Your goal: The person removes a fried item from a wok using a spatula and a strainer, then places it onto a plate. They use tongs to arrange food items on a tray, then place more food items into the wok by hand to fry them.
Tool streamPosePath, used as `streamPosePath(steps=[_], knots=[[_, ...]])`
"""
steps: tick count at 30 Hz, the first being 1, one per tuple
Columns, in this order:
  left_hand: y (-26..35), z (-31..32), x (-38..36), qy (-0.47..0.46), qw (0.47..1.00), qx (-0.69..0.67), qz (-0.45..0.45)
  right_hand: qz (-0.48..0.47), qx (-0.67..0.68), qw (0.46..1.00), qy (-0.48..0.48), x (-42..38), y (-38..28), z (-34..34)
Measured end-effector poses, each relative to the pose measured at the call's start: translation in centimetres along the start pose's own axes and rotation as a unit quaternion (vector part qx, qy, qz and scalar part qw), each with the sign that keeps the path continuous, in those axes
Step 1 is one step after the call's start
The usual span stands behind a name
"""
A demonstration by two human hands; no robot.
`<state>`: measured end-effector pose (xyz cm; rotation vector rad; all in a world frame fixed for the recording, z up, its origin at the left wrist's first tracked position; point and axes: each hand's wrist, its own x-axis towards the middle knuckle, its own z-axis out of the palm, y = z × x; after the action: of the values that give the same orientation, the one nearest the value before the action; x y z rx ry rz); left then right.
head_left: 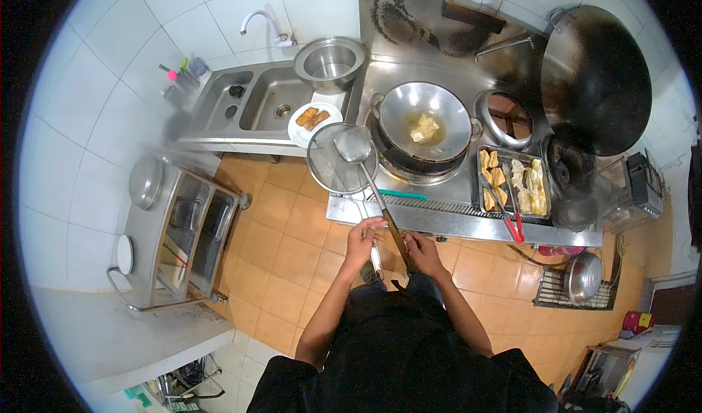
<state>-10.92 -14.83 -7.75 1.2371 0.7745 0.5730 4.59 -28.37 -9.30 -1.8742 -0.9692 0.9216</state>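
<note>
My left hand (362, 239) is closed around the handle of a round mesh strainer (327, 166), whose wide hoop reaches over the counter's front left corner. A metal ladle (354, 148) lies across the strainer, its bowl over the mesh. Its long wooden handle slants down between my hands, and my right hand (423, 252) grips it near the lower end. Beyond them a wok (409, 98) sits on the burner, with pale battered food (424, 128) in oil at its bottom. Just past the strainer, a white plate (296, 133) bears browned fried pieces (313, 118).
To the right, a tray (510, 210) holds fried and pale pieces with red-handled tongs (514, 226) on it. A large dark wok (596, 80) leans behind. A double sink (274, 98) with a metal pot (329, 60) is at left, a trolley (186, 226) nearer.
</note>
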Motion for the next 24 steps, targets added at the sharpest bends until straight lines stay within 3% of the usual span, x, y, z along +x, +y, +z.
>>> streamPosePath(steps=[11, 13, 14, 16, 17, 21, 24], knots=[[-0.8, 0.0, 0.7, -0.014, 0.999, 0.018, -0.031, -0.019, -0.004, 1.0, -0.012, 0.1, -2.4, 0.2], [-0.9, 1.3, 1.0, -0.047, 0.994, -0.046, 0.084, -0.051, 0.04, 0.998, -0.002, 0.2, -4.1, 0.8], [-1.0, 2.1, 1.1, -0.045, 0.994, -0.046, 0.084, -0.052, 0.039, 0.998, -0.005, 0.6, -4.3, 1.5], [0.7, 3.9, 1.0, -0.029, 0.995, -0.006, 0.091, -0.153, 0.066, 0.986, -0.011, 1.5, -5.0, 2.9], [1.4, 4.3, 0.8, -0.076, 0.991, -0.021, 0.104, -0.153, 0.066, 0.986, -0.013, 1.6, -5.5, 3.5], [1.7, 6.1, 0.6, -0.068, 0.986, -0.078, 0.129, -0.099, 0.213, 0.972, -0.005, 2.2, -8.0, 4.1], [3.9, 6.4, -0.7, -0.103, 0.981, -0.019, 0.166, -0.099, 0.278, 0.955, 0.035, 4.1, -7.8, 3.2]])
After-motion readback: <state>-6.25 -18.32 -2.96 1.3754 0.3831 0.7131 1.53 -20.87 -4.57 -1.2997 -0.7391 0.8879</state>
